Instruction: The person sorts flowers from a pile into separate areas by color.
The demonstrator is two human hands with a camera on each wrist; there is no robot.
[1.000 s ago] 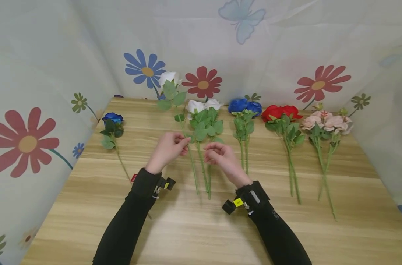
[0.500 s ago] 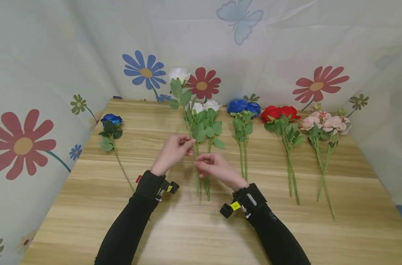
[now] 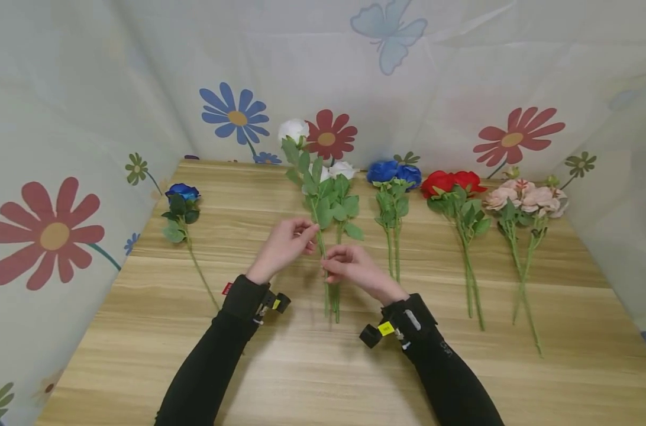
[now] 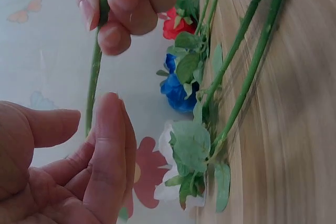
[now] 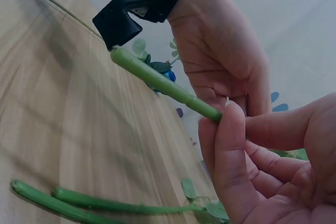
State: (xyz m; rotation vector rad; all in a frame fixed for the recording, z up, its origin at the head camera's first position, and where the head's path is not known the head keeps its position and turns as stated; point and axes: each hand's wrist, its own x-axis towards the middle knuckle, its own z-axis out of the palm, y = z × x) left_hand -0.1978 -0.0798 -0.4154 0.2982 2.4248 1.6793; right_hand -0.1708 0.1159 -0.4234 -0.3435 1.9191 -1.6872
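A long-stemmed white rose (image 3: 293, 131) is raised above the table, its bloom toward the back curtain. My left hand (image 3: 287, 245) holds its stem below the leaves, thumb and forefinger close about it. Lower down, my right hand (image 3: 355, 269) pinches the same green stem (image 5: 157, 82), whose cut end sticks out past the fingers in the right wrist view. Beneath, other white roses (image 3: 342, 170) lie on the table, partly covered by the raised one. In the left wrist view the stem (image 4: 93, 77) runs between both hands.
On the wooden table (image 3: 168, 367), blue roses (image 3: 383, 171), red roses (image 3: 445, 182) and pink flowers (image 3: 536, 197) lie in bunches to the right. A single blue rose (image 3: 183, 192) lies at left. A printed curtain (image 3: 440, 71) stands behind.
The raised white rose has moved right, over the white ones on the table. My right hand has come down and left onto its stem. My left hand has shifted slightly right.
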